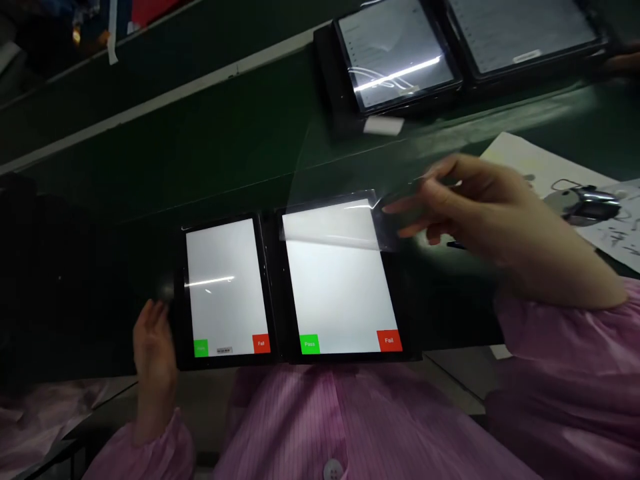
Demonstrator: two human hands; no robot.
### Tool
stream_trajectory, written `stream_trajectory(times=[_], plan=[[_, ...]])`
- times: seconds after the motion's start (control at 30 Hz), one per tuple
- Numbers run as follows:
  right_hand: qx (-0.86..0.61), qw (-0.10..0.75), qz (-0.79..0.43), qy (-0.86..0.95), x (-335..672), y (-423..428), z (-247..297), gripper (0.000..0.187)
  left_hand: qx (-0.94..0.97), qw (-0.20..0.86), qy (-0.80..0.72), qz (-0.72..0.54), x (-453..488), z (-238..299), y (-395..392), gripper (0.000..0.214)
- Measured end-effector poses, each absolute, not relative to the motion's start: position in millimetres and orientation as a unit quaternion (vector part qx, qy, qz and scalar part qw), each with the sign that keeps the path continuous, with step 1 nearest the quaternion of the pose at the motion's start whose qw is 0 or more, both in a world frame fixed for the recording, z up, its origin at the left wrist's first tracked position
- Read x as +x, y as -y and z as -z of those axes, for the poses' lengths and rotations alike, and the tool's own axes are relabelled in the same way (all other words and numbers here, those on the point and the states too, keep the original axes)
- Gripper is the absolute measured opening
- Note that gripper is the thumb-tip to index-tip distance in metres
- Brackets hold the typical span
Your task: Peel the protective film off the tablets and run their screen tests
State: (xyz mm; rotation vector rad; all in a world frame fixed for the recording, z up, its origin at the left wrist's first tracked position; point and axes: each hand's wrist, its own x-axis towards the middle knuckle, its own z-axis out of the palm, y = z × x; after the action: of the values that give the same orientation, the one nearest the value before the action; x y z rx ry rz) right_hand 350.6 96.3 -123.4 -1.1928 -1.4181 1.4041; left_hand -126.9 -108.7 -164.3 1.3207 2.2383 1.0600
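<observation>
- The right tablet (340, 287) lies flat on a dark green bench (165, 147), its white screen showing a green Pass button (309, 344) and a red Fail button (389, 341).
- A clear plastic film (330, 223) lies across the top of the right tablet's screen, reaching its upper right corner.
- The right hand (475, 217), slightly blurred, has its fingers spread at that corner; whether it grips the film cannot be told.
- The left hand (154, 363) is open, holding nothing, just left of the left tablet (225, 287), which stands beside the right tablet.
- Two more tablets (450, 47) lie beyond the right tablet, and a printed paper sheet (575, 200) lies to its right.
- Pink striped sleeves (550, 347) cover both arms.
</observation>
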Motion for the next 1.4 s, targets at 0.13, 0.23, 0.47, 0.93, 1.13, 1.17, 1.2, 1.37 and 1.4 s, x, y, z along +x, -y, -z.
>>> stream_trajectory(times=[0.13, 0.23, 0.47, 0.93, 1.13, 1.17, 1.2, 1.37, 1.4], plan=[[-0.369, 0.342, -0.6, 0.621, 362, -78, 145, 0.028, 0.374, 0.308, -0.765, -0.425, -144, 167, 95, 0.059], [-0.342, 0.332, -0.553, 0.684, 361, -67, 163, 0.082, 0.369, 0.31, -0.781, -0.396, -150, 144, 69, 0.056], [-0.358, 0.389, -0.487, 0.695, 347, -60, 192, 0.097, 0.715, 0.123, -0.656, -0.208, -105, 112, -48, 0.04], [-0.411, 0.44, -0.475, 0.642, 333, -52, 131, 0.037, 0.778, 0.188, -0.576, -0.166, -60, 127, -134, 0.018], [-0.414, 0.436, -0.478, 0.641, 321, -56, 123, 0.038, 0.759, 0.169, -0.572, -0.262, -63, 131, -113, 0.019], [-0.425, 0.441, -0.465, 0.639, 318, -59, 125, 0.036, 0.755, 0.171, -0.571, -0.274, -65, 129, -105, 0.021], [-0.439, 0.445, -0.452, 0.636, 317, -62, 128, 0.034, 0.75, 0.173, -0.572, -0.284, -68, 126, -96, 0.022], [-0.472, 0.488, -0.413, 0.607, 315, -76, 132, 0.023, 0.757, 0.119, -0.575, -0.286, -82, 101, -39, 0.02], [-0.468, 0.501, -0.408, 0.603, 315, -79, 131, 0.022, 0.765, 0.101, -0.57, -0.281, -83, 95, -28, 0.018]])
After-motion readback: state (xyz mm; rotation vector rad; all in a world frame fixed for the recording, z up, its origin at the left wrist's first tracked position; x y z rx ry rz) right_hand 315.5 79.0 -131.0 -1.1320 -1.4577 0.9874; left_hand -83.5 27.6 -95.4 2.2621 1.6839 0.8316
